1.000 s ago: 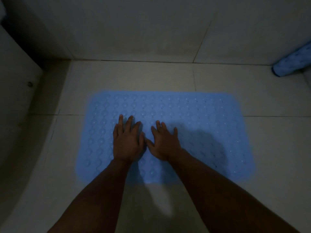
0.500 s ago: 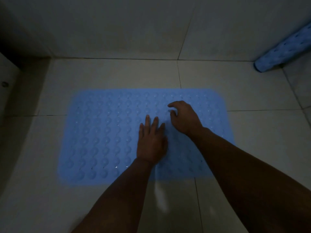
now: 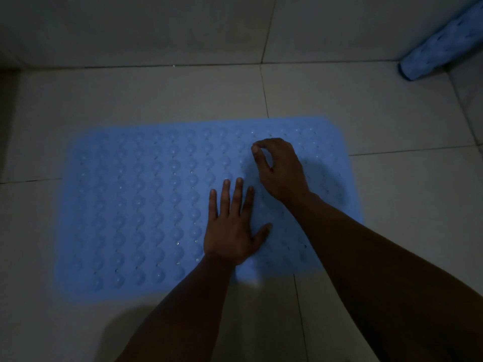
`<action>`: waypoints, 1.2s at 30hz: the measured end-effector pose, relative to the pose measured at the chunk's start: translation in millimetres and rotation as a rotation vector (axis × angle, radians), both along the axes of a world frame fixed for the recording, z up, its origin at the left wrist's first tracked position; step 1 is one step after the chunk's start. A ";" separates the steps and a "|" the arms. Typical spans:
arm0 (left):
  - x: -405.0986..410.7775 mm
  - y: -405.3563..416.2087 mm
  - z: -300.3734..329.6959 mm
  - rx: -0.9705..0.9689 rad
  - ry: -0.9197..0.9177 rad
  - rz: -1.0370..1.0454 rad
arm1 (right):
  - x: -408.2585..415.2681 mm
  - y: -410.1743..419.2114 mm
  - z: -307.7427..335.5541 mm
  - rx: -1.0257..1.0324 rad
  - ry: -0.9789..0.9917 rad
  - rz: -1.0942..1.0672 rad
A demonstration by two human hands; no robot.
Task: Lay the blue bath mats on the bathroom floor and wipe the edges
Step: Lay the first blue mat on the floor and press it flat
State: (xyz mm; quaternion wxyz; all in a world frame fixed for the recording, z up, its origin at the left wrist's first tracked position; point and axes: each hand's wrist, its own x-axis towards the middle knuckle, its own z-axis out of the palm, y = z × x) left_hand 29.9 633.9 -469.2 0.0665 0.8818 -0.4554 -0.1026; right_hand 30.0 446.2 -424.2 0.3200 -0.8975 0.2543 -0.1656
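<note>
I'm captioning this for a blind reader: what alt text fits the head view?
A left hand presses flat on a blue bath mat spread on a dim tiled floor, while the right hand, fingers curled, hovers beside it. A rolled blue mat leans in the far corner.

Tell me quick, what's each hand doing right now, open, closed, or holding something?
Left hand: open, fingers straight, flat on the blue mat.
Right hand: fingers curled above the mat; whether it pinches anything cannot be told.

One head-worn camera looks steeply down and forward from close above the tiled floor (image 3: 366,105), the blue bath mat (image 3: 136,199) filling mid-frame, both forearms entering from below, the wall (image 3: 156,27) along the top
</note>
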 end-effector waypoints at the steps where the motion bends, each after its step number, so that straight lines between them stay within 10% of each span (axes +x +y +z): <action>1: 0.4 -0.5 0.1 0.007 0.005 -0.002 | 0.4 -0.8 -0.2 0.000 -0.005 -0.005; 19: 39.1 9.6 36.5 -0.181 0.050 0.197 | -86.1 60.0 -37.7 -0.245 0.476 0.131; 36: 42.7 -11.2 30.3 -0.204 0.039 0.178 | -93.1 69.3 -49.7 -0.377 0.398 0.072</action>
